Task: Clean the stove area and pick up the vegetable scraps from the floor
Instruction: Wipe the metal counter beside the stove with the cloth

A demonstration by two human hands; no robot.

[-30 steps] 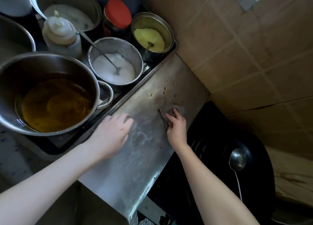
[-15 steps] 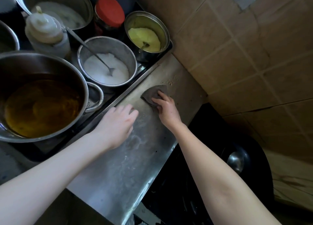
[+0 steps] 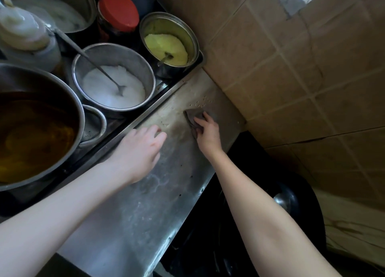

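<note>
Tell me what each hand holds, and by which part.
Nothing is gripped. The right hand presses the dark cloth, over its right side, onto the steel counter; the left hand is empty.

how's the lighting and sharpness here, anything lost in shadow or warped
Head view: dim overall, soft glare on the steel counter; the black wok at lower right sinks into shadow; wide-angle bends the tile wall lines; right hand and grey cloth are fairly sharp.

Right hand (image 3: 208, 134) on cloth (image 3: 192, 118), steel counter (image 3: 145, 214)
</note>
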